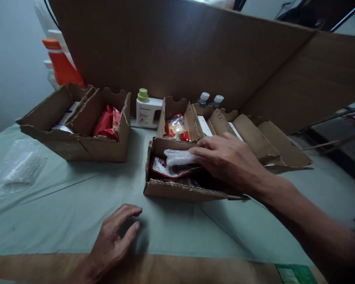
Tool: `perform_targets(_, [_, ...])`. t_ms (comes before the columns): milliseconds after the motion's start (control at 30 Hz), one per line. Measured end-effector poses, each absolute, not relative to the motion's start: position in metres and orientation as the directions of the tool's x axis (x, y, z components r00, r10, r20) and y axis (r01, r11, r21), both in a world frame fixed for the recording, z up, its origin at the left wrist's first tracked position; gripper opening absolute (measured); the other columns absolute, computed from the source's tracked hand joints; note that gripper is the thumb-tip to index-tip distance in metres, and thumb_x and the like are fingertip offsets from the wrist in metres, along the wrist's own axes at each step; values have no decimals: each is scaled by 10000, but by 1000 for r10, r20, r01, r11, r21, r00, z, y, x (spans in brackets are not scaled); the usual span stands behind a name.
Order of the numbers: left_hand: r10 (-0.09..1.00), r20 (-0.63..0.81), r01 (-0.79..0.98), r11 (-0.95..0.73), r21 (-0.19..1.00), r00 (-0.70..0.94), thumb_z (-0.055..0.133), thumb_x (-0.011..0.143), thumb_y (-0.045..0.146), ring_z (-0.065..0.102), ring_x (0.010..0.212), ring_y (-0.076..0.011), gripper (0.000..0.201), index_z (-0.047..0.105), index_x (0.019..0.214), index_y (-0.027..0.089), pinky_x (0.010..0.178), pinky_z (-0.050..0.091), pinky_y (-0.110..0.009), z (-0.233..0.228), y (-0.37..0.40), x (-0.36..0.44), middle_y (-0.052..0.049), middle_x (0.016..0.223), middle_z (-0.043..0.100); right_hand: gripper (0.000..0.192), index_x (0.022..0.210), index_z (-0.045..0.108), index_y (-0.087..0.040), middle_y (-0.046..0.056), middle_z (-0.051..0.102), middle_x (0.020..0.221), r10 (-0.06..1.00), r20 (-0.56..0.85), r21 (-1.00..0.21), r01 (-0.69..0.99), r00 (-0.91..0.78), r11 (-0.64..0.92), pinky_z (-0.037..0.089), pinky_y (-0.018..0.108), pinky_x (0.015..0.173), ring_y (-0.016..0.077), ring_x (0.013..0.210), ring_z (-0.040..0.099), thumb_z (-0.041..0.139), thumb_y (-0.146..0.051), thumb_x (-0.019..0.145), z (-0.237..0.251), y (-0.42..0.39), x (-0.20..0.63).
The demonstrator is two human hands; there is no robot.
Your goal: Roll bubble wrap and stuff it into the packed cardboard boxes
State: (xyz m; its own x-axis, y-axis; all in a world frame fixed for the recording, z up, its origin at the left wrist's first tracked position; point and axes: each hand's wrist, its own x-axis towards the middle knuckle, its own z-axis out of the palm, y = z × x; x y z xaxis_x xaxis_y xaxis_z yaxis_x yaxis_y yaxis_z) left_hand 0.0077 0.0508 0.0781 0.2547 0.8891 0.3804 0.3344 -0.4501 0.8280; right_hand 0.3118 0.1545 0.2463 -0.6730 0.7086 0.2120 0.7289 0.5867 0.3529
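- A clear plastic packet (179, 157) is lying in the near cardboard tray (177, 188), on top of a red-and-white pouch (162, 167).
- The right hand (226, 157) is reaching into that tray, fingers closing on the packet.
- The left hand (114, 238) is resting open on the worktop (62, 205), holding nothing.
- A white bottle (148, 111) is standing behind, between other trays.

We look down on a table (62, 213) under a pale green cloth: open cardboard trays (77, 138) far left, more trays (177, 189) at centre and right, a white bottle (148, 112) between them, a clear plastic bag (16, 167) at left, our left hand (114, 240) resting near.
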Motion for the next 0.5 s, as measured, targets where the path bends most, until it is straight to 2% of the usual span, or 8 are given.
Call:
perform_targets(67, [888, 384, 344, -453, 822, 254, 609, 917, 151, 768, 860, -181, 228, 704, 1092, 263, 736, 644, -263, 73, 54, 8, -40, 951, 779, 203, 882, 683, -207, 45, 699, 790, 747, 69, 377, 710, -662, 594, 344, 340, 676, 183, 679, 576, 515, -179, 993, 235, 169, 305])
perform_targets(167, [884, 384, 361, -461, 811, 266, 608, 919, 157, 770, 837, -173, 216, 706, 1081, 260, 723, 643, -252, 66, 60, 7, -36, 931, 781, 166, 876, 656, -216, 36, 701, 732, 776, -11, 362, 721, -631, 591, 301, 339, 634, 177, 622, 556, 540, -128, 957, 228, 178, 304])
perform_targets(333, [875, 390, 392, -479, 785, 287, 606, 921, 167, 774, 825, -170, 213, 702, 1088, 259, 716, 643, -243, 60, 62, 3, -34, 922, 786, 197, 818, 615, -237, 28, 670, 699, 751, 40, 243, 735, -659, 633, 288, 351, 639, 174, 587, 520, 524, -158, 974, 234, 175, 313])
perform_targets(400, [878, 384, 407, -474, 781, 285, 606, 925, 180, 776, 834, -174, 211, 703, 1093, 262, 721, 645, -244, 58, 61, 1, -37, 935, 789, 195, 807, 599, -233, 34, 659, 717, 746, 89, 268, 738, -659, 620, 289, 354, 645, 179, 598, 519, 519, -156, 968, 234, 169, 317])
perform_targets(500, [886, 358, 425, -457, 781, 294, 604, 936, 205, 777, 847, -176, 188, 707, 1083, 261, 726, 643, -240, 54, 60, 0, -39, 946, 790, 192, 807, 598, -225, 39, 649, 721, 763, 109, 379, 736, -637, 561, 270, 350, 625, 183, 593, 514, 508, -127, 946, 232, 160, 320])
